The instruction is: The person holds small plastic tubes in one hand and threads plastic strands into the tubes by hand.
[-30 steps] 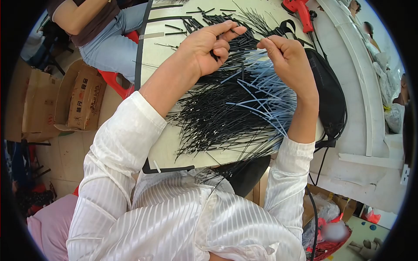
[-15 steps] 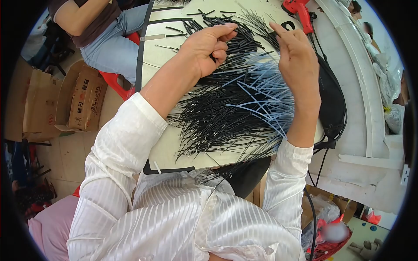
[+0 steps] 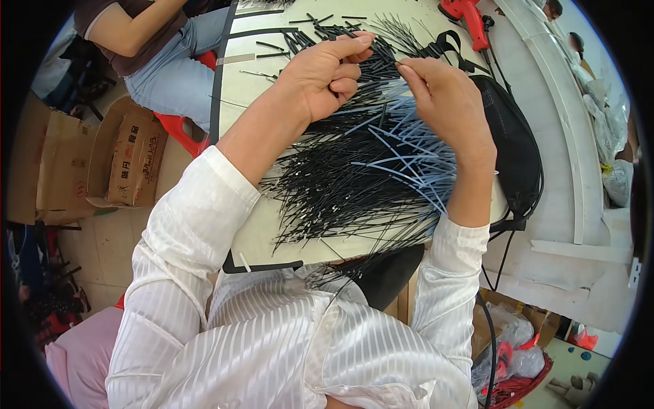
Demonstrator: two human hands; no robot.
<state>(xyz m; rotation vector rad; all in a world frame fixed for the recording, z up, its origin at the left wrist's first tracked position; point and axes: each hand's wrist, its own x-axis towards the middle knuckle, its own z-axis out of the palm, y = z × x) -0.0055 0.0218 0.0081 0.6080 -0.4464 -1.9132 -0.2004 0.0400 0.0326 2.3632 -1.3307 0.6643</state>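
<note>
At the left, a creased cardboard box (image 3: pixel 133 160) stands open beside a seated person in faded jeans (image 3: pixel 170 82). The left hand (image 3: pixel 313 80) has thumb and forefinger pressed together, its other fingers curled around a dark piece (image 3: pixel 334 91). On the smooth, pale bench (image 3: pixel 262 238), matte, short black tubes (image 3: pixel 383 67) lie heaped beyond wiry black strands (image 3: pixel 334 174), some silvery-tipped, and glossy pale-blue strands (image 3: pixel 409 146). The right hand (image 3: pixel 453 102) has just dropped back inward, so both sets of fingertips are near each other; its thumb and forefinger are closed, but what they pinch cannot be told. Farther right lies a hard-shelled red tool (image 3: pixel 464 19).
</note>
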